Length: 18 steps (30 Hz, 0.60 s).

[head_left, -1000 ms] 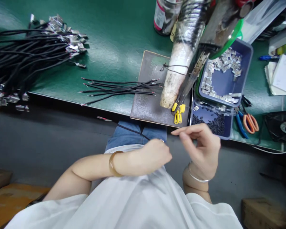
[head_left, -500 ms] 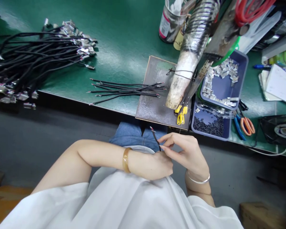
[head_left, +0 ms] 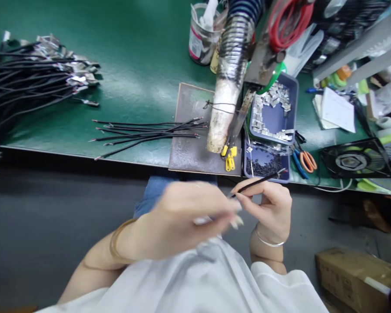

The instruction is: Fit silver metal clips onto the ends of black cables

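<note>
My right hand (head_left: 267, 202) pinches a short black cable (head_left: 259, 181) between thumb and fingers, in front of the bench edge. The cable slants up to the right, its stripped wire end over the lower blue bin. My left hand (head_left: 192, 217) is smeared by motion, its fingertips close to the cable's near end; whether they touch it I cannot tell. On the bench lies a loose group of similar black cables (head_left: 143, 132), their right ends on a dark board (head_left: 190, 152).
Above the board hangs a taped duct (head_left: 226, 95) beside a metal bracket with yellow clips (head_left: 230, 158). Blue bins hold metal connector shells (head_left: 273, 95) and small black parts (head_left: 263, 164). Pliers (head_left: 304, 161) and a fan (head_left: 348, 161) lie right; bundled cables (head_left: 35, 78) lie left.
The cable has swung from near upright to slanting right in my right hand. My left hand has come up from below the right hand and moved left. The view has shifted right.
</note>
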Each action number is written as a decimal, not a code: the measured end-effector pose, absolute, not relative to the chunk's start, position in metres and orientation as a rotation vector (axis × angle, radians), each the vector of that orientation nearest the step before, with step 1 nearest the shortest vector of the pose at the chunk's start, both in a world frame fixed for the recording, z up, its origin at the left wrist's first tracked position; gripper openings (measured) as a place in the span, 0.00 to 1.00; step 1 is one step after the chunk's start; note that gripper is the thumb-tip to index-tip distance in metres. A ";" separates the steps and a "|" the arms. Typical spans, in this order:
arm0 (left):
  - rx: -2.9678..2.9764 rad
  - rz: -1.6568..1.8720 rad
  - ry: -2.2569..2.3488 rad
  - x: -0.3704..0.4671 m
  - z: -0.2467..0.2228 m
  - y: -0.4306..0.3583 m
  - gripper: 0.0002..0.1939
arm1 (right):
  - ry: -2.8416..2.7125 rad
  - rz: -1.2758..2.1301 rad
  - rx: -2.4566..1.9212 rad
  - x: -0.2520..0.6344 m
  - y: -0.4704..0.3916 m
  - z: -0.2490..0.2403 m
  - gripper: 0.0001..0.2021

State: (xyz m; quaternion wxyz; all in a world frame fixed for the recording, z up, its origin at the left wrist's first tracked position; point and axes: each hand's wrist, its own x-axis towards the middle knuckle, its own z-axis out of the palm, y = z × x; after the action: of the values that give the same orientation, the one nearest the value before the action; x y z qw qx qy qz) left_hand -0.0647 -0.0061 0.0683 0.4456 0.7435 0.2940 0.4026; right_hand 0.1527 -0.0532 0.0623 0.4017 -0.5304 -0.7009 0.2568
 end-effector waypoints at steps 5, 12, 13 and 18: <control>1.489 1.180 0.752 -0.055 0.050 -0.001 0.11 | -2.077 0.577 -1.244 0.143 -0.045 0.054 0.09; 0.919 1.179 0.705 -0.045 0.027 -0.011 0.04 | -2.225 0.259 -1.189 0.154 -0.047 0.054 0.11; 0.824 1.152 0.719 -0.046 0.027 -0.010 0.04 | -2.144 0.168 -1.217 0.161 -0.047 0.058 0.13; 0.606 1.089 0.801 -0.043 0.020 -0.003 0.07 | -1.853 -0.131 -1.711 0.209 -0.012 0.080 0.19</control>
State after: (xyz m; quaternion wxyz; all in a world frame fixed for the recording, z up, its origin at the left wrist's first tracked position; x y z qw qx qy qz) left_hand -0.0434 -0.0030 0.0195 0.7380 0.2759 0.3649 0.4962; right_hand 0.2092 -0.0121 0.0796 0.3030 -0.6456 -0.6993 -0.0492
